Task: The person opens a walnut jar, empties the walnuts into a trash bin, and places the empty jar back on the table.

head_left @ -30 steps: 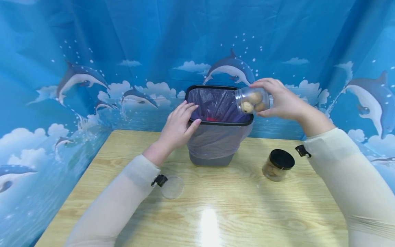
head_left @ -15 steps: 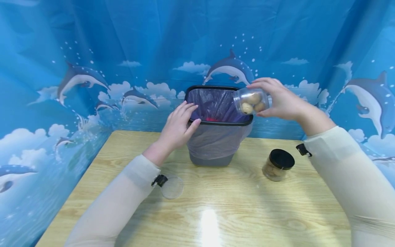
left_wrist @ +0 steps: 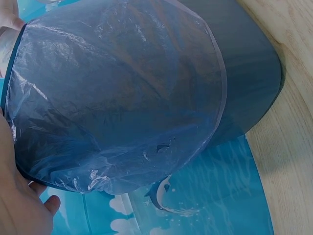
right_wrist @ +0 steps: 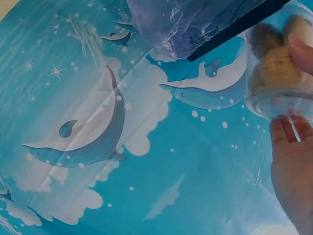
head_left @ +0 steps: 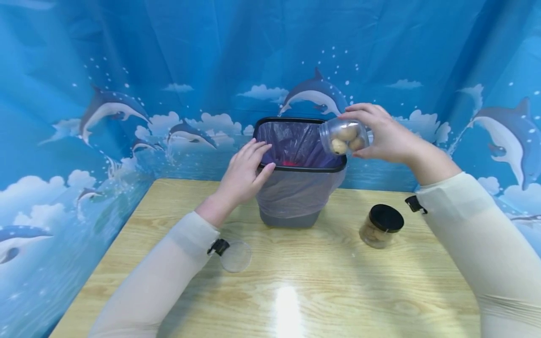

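A grey trash bin with a black rim and a translucent purple liner stands at the table's back edge. My left hand holds its left front corner, fingers over the rim and thumb along the front; the left wrist view shows two bent fingertips outside the rim. With my right hand I grip a clear jar near its base. The jar lies on its side above the bin's right rim, mouth pointing left over the bin. Several round tan pieces are inside; their kind is unclear.
A clear round lid lies on the wooden table beside my left cuff. To the right stands another jar with a black lid. Something red shows inside the bin. A dolphin-print curtain surrounds the table.
The jar has shifted very slightly left with my right hand, and its round pieces stay inside. My left hand, the bin and the items on the table have not moved.
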Demonstrator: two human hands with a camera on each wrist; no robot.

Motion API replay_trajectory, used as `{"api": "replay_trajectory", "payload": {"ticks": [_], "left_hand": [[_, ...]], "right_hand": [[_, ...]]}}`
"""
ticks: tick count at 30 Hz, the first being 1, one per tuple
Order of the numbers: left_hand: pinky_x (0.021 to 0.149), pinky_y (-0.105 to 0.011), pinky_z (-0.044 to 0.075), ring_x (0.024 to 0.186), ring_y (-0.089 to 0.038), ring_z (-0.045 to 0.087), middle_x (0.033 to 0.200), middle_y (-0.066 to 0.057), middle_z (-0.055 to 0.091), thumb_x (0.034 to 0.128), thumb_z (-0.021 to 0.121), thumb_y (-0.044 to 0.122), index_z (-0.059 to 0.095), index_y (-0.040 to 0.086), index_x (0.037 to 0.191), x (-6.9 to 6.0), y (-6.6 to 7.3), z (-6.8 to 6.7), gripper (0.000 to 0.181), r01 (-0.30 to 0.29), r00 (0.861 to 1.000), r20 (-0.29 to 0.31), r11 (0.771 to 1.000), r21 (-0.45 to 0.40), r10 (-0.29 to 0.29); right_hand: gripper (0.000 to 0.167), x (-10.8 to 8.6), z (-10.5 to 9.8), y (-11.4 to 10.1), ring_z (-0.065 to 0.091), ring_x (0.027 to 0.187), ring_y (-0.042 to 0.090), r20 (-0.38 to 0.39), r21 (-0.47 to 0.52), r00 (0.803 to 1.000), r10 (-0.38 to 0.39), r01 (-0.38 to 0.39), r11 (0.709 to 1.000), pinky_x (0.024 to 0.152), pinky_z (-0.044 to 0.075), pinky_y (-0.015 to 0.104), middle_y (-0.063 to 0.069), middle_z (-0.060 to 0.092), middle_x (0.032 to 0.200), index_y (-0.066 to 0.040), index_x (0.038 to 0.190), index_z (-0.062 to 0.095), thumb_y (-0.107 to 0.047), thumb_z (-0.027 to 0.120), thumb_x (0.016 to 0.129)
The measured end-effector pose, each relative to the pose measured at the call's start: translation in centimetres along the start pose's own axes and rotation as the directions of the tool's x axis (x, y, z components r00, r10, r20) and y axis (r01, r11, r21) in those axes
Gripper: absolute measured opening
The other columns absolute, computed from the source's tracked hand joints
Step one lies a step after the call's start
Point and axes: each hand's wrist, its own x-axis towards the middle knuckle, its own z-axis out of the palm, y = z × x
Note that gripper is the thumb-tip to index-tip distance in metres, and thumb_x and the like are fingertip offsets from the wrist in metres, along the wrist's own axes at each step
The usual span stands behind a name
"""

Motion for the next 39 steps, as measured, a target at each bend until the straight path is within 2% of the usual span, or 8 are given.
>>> {"api": "replay_trajectory", "payload": {"ticks": [3,8,13,25,36,39], "left_hand": [[0.120,-0.054,0.018,0.153,-0.023,0.013,0.160,-0.007,0.034,0.1060,0.035,0.052,0.037,0.016,0.155,0.06,-0.02,0.06,0.061,-0.002,1.000,0.001,1.000,-0.003,0.002],[0.120,-0.054,0.017,0.153,-0.022,0.012,0.160,-0.007,0.034,0.1057,0.034,0.054,0.038,0.017,0.155,0.10,-0.04,0.12,0.061,-0.002,1.000,0.002,1.000,-0.006,0.002],[0.120,-0.054,0.018,0.153,-0.023,0.012,0.160,-0.007,0.034,0.1057,0.034,0.054,0.038,0.017,0.155,0.13,-0.04,0.15,0.061,-0.004,1.000,0.002,1.000,0.003,0.004],[0.120,-0.055,0.017,0.153,-0.023,0.012,0.160,-0.007,0.034,0.1056,0.034,0.054,0.037,0.016,0.155,0.10,0.06,0.07,0.062,0.009,1.000,0.016,1.000,0.005,-0.009],[0.120,-0.055,0.018,0.153,-0.023,0.012,0.160,-0.006,0.034,0.1056,0.034,0.054,0.037,0.017,0.155,0.05,0.14,0.09,0.062,0.013,1.000,0.013,1.000,0.013,-0.013],[0.120,-0.055,0.018,0.153,-0.023,0.012,0.160,-0.007,0.034,0.1056,0.034,0.054,0.036,0.017,0.155,0.08,0.11,0.10,0.062,0.007,1.000,0.014,1.000,0.015,-0.008]], "right_hand": [[0.088,0.01,-0.01,0.04,0.023,0.144,0.039,-0.012,-0.019,1.000,-0.008,0.008,1.000,0.101,0.036,0.069,0.011,0.031,0.157,-0.015,0.150,0.045,0.003,0.086,0.074],[0.084,0.17,-0.15,-0.21,0.023,0.143,0.040,0.050,-0.055,0.999,-0.015,0.018,0.998,0.097,0.042,0.064,0.012,0.031,0.157,-0.015,0.149,0.046,0.004,0.084,0.076],[0.084,0.04,-0.30,-0.38,0.027,0.141,0.039,0.009,-0.027,1.000,0.016,-0.015,1.000,0.090,0.047,0.063,0.008,0.034,0.155,-0.017,0.148,0.048,0.001,0.086,0.075],[0.085,-0.16,-0.27,-0.07,0.029,0.140,0.039,0.008,-0.009,0.999,0.039,-0.039,0.999,0.093,0.043,0.066,0.008,0.035,0.154,-0.016,0.147,0.049,0.001,0.087,0.073],[0.086,-0.25,-0.46,-0.37,0.026,0.142,0.037,-0.011,-0.014,1.000,0.004,-0.004,1.000,0.094,0.043,0.066,0.006,0.033,0.156,-0.018,0.148,0.048,0.001,0.087,0.074],[0.085,-0.23,-0.51,-0.43,0.026,0.142,0.039,0.020,-0.026,1.000,-0.003,0.003,1.000,0.094,0.043,0.066,0.008,0.034,0.156,-0.017,0.148,0.048,0.002,0.086,0.074]]}}
